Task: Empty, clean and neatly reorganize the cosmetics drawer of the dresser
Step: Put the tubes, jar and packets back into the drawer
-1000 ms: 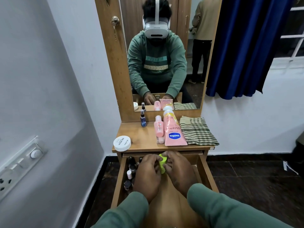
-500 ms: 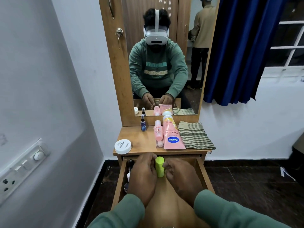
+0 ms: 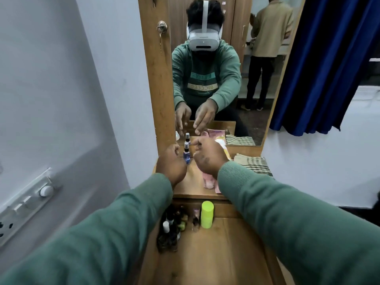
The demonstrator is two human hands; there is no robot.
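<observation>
Both my hands are out over the dresser top [image 3: 191,186], on either side of the small blue spray bottle [image 3: 186,155] that stands upright near the mirror [image 3: 236,79]. My left hand [image 3: 171,163] is just left of the bottle, fingers curled in; from behind I cannot tell whether they touch it. My right hand [image 3: 207,156] is just right of it, fingertips pinched loosely together near the bottle's cap, holding nothing I can see. The reflection shows both hands spread, fingers pointing down, with no object in them.

Under my right wrist lie a pink tube [image 3: 221,149] and a pink bottle [image 3: 208,179], mostly hidden by the hand and sleeve. A folded checked cloth [image 3: 254,163] sits to their right.

The drawer [image 3: 216,249] is pulled open below. In it a lime-green cylinder [image 3: 206,214] stands upright near the back wall, apart from both hands. A cluster of small dark bottles [image 3: 171,229] fills the drawer's back left corner, with a small clear item beside the cylinder that is too blurred to name. The rest of the drawer floor is bare wood.
</observation>
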